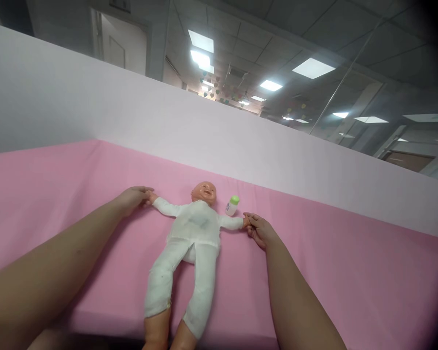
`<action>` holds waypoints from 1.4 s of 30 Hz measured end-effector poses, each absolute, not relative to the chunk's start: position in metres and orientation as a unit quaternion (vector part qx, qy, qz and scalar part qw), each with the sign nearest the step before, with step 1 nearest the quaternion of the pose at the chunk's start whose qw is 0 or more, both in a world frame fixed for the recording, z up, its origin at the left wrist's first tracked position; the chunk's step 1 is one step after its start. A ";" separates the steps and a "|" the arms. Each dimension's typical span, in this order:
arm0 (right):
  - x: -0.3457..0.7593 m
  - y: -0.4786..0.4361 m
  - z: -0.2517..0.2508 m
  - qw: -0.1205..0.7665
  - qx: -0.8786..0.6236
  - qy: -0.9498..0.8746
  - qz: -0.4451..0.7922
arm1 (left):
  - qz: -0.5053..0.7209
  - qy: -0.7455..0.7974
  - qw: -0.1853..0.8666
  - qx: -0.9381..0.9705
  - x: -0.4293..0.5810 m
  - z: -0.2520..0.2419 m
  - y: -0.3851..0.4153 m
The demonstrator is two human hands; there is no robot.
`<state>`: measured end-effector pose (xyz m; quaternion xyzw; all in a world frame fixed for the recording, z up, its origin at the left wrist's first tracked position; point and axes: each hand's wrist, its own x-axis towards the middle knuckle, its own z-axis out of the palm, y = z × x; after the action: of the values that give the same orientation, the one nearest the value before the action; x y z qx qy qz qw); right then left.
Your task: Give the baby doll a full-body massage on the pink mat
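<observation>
A baby doll (195, 223) with a white cloth body lies on its back on a pink cover (113, 262), arms stretched out to both sides. My left hand (134, 198) is closed around the doll's hand on the left of the view. On the other side, the fingers of my right hand (259, 228) pinch the doll's other hand. Close by the doll's head stands or leans a small white bottle (232, 206) with a green cap, just above the arm that my right hand holds. The doll's feet run out of view at the bottom.
Behind the pink surface rises a low white wall (211, 131). Glass panels, ceiling lights (314, 68) and a white door (122, 43) show beyond it. The pink surface's front edge lies near the bottom of the view.
</observation>
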<state>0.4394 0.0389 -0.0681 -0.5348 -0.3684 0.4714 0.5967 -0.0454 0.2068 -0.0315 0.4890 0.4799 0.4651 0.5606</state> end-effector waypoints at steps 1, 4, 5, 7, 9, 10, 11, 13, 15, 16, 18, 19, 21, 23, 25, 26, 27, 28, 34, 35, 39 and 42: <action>0.441 0.037 -0.067 0.596 -0.528 -0.371 0.478 | 0.467 0.477 0.562 0.489 -0.045 -0.031 0.206; 0.443 0.034 -0.065 0.587 -0.520 -0.383 0.488 | 0.472 0.466 0.565 0.491 -0.046 -0.031 0.205; 0.442 0.033 -0.065 0.582 -0.521 -0.389 0.488 | 0.473 0.463 0.565 0.493 -0.046 -0.031 0.204; 0.441 0.034 -0.066 0.571 -0.528 -0.402 0.484 | 0.470 0.460 0.564 0.499 -0.046 -0.030 0.203; 0.437 0.037 -0.068 0.556 -0.540 -0.417 0.474 | 0.468 0.461 0.560 0.505 -0.046 -0.030 0.203; 0.434 0.038 -0.069 0.548 -0.548 -0.424 0.468 | 0.468 0.463 0.556 0.507 -0.046 -0.030 0.203; 0.432 0.039 -0.069 0.540 -0.557 -0.431 0.461 | 0.470 0.465 0.551 0.509 -0.046 -0.031 0.203; 0.427 0.041 -0.070 0.525 -0.575 -0.440 0.448 | 0.477 0.472 0.537 0.512 -0.045 -0.033 0.205; 0.424 0.042 -0.069 0.517 -0.590 -0.442 0.435 | 0.484 0.481 0.524 0.510 -0.043 -0.035 0.207; 0.423 0.043 -0.069 0.516 -0.596 -0.440 0.429 | 0.486 0.486 0.519 0.508 -0.043 -0.036 0.208; 0.422 0.043 -0.068 0.519 -0.606 -0.433 0.420 | 0.490 0.495 0.513 0.502 -0.042 -0.038 0.210; 0.422 0.043 -0.068 0.523 -0.608 -0.428 0.417 | 0.491 0.499 0.511 0.499 -0.042 -0.038 0.210; 0.424 0.043 -0.068 0.532 -0.610 -0.416 0.414 | 0.492 0.503 0.512 0.492 -0.042 -0.038 0.211; 0.425 0.043 -0.068 0.542 -0.606 -0.405 0.418 | 0.492 0.505 0.517 0.485 -0.042 -0.038 0.211; 0.427 0.043 -0.068 0.553 -0.594 -0.397 0.428 | 0.490 0.503 0.527 0.479 -0.042 -0.037 0.212; 0.428 0.042 -0.068 0.558 -0.586 -0.394 0.436 | 0.489 0.501 0.533 0.476 -0.043 -0.037 0.212; 0.430 0.041 -0.067 0.562 -0.577 -0.392 0.445 | 0.488 0.497 0.539 0.474 -0.043 -0.037 0.212; 0.431 0.040 -0.067 0.564 -0.567 -0.391 0.455 | 0.486 0.492 0.546 0.473 -0.043 -0.037 0.212; 0.435 0.034 -0.064 0.558 -0.542 -0.395 0.489 | 0.480 0.454 0.570 0.488 -0.047 -0.037 0.210; 0.434 0.034 -0.064 0.556 -0.544 -0.398 0.487 | 0.480 0.450 0.567 0.495 -0.048 -0.037 0.209; 0.428 0.036 -0.064 0.541 -0.563 -0.416 0.466 | 0.481 0.459 0.530 0.526 -0.047 -0.037 0.208; 0.422 0.039 -0.065 0.530 -0.587 -0.427 0.438 | 0.479 0.473 0.515 0.531 -0.046 -0.038 0.209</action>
<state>0.4223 0.0390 -0.0653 -0.5870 -0.4272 0.4383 0.5300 -0.0460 0.2094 -0.0384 0.5307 0.4727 0.4789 0.5153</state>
